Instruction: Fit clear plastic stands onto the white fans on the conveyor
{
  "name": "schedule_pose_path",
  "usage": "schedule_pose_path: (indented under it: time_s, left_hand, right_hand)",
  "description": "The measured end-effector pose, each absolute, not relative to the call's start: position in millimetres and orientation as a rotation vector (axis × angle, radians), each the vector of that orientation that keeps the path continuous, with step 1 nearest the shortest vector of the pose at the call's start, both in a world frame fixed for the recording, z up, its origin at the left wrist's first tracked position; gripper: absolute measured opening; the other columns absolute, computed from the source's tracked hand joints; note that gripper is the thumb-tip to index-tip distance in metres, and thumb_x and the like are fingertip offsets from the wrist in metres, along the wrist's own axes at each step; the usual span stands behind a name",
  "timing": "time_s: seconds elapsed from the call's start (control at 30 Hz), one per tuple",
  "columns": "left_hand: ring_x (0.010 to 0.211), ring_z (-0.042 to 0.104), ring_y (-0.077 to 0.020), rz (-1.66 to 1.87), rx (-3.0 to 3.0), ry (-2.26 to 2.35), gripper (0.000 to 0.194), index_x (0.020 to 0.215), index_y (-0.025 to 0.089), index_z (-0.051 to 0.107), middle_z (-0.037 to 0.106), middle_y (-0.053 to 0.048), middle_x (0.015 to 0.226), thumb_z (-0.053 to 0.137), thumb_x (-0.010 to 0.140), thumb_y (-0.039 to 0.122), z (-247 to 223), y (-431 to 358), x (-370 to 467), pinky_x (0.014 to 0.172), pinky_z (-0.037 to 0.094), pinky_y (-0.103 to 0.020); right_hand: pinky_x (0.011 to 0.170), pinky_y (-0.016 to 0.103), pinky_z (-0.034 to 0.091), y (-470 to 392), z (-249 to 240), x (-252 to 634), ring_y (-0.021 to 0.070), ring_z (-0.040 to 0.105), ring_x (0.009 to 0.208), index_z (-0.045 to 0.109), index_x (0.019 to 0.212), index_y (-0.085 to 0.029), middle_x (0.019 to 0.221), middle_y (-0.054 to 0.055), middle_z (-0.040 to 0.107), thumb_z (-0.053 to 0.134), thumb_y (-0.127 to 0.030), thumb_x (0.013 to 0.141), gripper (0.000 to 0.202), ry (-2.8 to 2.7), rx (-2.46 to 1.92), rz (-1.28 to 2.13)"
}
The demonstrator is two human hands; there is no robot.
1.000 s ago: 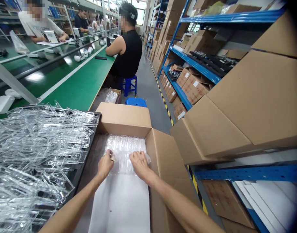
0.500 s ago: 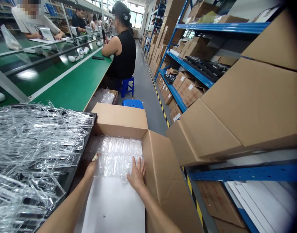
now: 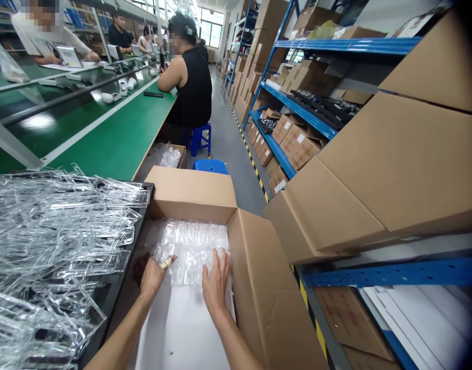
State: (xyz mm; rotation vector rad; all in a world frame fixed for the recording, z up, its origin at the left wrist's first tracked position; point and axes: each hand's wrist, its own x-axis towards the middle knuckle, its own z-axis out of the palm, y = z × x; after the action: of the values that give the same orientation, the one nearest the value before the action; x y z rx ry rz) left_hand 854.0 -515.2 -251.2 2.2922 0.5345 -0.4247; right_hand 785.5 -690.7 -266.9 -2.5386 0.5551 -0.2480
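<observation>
Clear plastic bags (image 3: 195, 234) lie packed in two rows at the far end of an open cardboard box (image 3: 192, 187). A white sheet (image 3: 193, 324) covers the nearer part of the box's inside. At the left side of the nearer row is my left hand (image 3: 153, 275), its thumb, wrapped in a pale bandage, stretched over the bags; its other fingers are mostly hidden. My right hand (image 3: 216, 282) rests along the right side of the same row, fingers extended and apart. What the bags contain is hard to make out.
A black tray (image 3: 143, 205) heaped with clear plastic pieces (image 3: 58, 226) stands left of the box. Large cartons (image 3: 398, 159) and blue shelving (image 3: 375, 272) border the right. A seated person (image 3: 193, 77) works at the green bench (image 3: 112, 139). A blue stool (image 3: 210, 166) stands beyond the box.
My left hand has moved up and right from the box's left side, its thumb now over the nearer bags. My right hand has stayed by the bags' right side, shifting slightly.
</observation>
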Motion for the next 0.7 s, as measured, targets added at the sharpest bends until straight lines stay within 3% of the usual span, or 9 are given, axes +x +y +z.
schedule_pose_path:
  time_s: [0.1,0.17,0.23,0.37,0.53,0.6,0.7]
  left_hand:
    - [0.106,0.053,-0.0441,-0.437,2.443,0.466,0.085,0.125,0.004,0.042,0.055,-0.028,0.114,0.056,0.068,0.065,-246,-528,857,0.082,0.042,-0.048]
    - [0.106,0.052,-0.0427,-0.451,2.597,0.368,0.083,0.128,0.007,0.039,0.052,-0.026,0.115,0.053,0.07,0.065,-246,-537,858,0.083,0.041,-0.047]
    - [0.107,0.05,-0.0405,-0.469,2.716,0.261,0.079,0.129,0.009,0.038,0.051,-0.024,0.115,0.05,0.073,0.063,-247,-546,861,0.084,0.041,-0.045]
    - [0.112,0.047,-0.0386,-0.527,2.671,0.247,0.081,0.132,0.002,0.033,0.048,-0.025,0.12,0.052,0.075,0.057,-250,-556,865,0.088,0.039,-0.041]
    - [0.11,0.049,-0.0375,-0.612,2.599,0.233,0.077,0.121,0.004,0.046,0.052,-0.024,0.116,0.057,0.069,0.059,-248,-565,866,0.084,0.041,-0.038]
    - [0.11,0.049,-0.0389,-0.629,2.58,0.271,0.08,0.122,0.005,0.045,0.051,-0.024,0.116,0.056,0.068,0.062,-247,-567,868,0.082,0.042,-0.039]
    - [0.111,0.049,-0.0385,-0.648,2.552,0.329,0.084,0.125,0.004,0.042,0.05,-0.025,0.119,0.052,0.068,0.065,-248,-569,872,0.08,0.042,-0.039]
  right_hand:
    - [0.097,0.047,0.036,-699,-261,761,0.0373,0.042,0.124,0.038,0.133,0.004,0.131,0.031,0.044,0.041,-0.035,0.085,0.062,0.982,-2.384,-0.099]
    - [0.095,0.047,0.036,-702,-263,758,0.0408,0.047,0.118,0.036,0.128,0.015,0.122,0.038,0.049,0.041,-0.036,0.084,0.068,1.1,-2.32,-0.017]
    - [0.097,0.048,0.035,-701,-269,768,0.0414,0.046,0.119,0.033,0.128,0.019,0.123,0.04,0.047,0.039,-0.034,0.085,0.068,1.099,-2.319,-0.015]
    - [0.104,0.043,0.031,-688,-278,809,0.0328,0.038,0.129,0.029,0.136,0.007,0.137,0.028,0.042,0.037,-0.023,0.085,0.06,0.99,-2.323,-0.042]
    - [0.109,0.033,0.027,-682,-267,822,0.0179,0.032,0.134,0.036,0.137,-0.01,0.142,0.01,0.041,0.033,-0.002,0.074,0.064,0.468,-2.412,-0.005]
    - [0.11,0.037,0.024,-688,-259,810,0.0206,0.027,0.136,0.037,0.137,-0.012,0.144,0.01,0.037,0.031,-0.002,0.076,0.062,0.418,-2.498,-0.035]
    - [0.106,0.047,0.027,-694,-259,781,0.0328,0.027,0.135,0.029,0.14,-0.006,0.145,0.021,0.031,0.037,-0.017,0.085,0.057,0.831,-2.555,-0.051]
